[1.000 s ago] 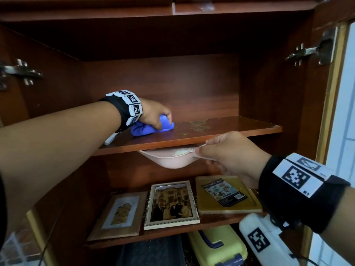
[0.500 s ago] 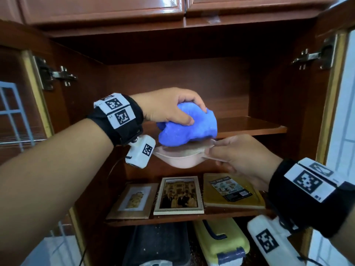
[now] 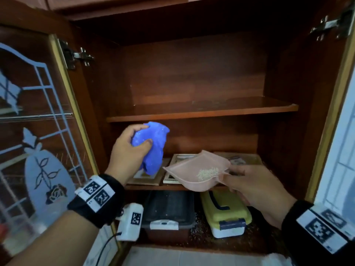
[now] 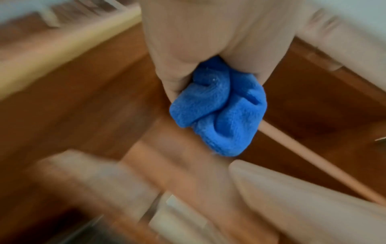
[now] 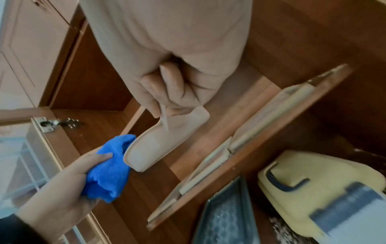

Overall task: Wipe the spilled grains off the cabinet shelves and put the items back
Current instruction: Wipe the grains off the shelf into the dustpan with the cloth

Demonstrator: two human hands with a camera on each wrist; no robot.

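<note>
My left hand (image 3: 130, 150) grips a bunched blue cloth (image 3: 151, 146) (image 4: 219, 112) (image 5: 108, 168) in front of the cabinet, below the upper shelf (image 3: 201, 112). To its right my right hand (image 3: 255, 189) pinches the edge of a pink plastic tray (image 3: 194, 173) (image 5: 165, 140), held level over the lower shelf. A small heap of pale grains (image 3: 208, 172) lies in the tray near my fingers. The upper shelf is bare wood with a few faint specks. Cloth and tray nearly touch at the tray's left tip.
Picture frames (image 3: 178, 162) lie flat on the lower shelf behind the tray. Below stand a dark lidded box (image 3: 169, 210) and a yellow lidded box (image 3: 226, 214), with grains (image 3: 197, 231) scattered on the cabinet floor. A glass door (image 3: 38, 131) hangs open at left.
The cloth swept off the upper shelf over the tray, and both hands then dropped down and back from the shelf edge. Grains now lie in the tray.
</note>
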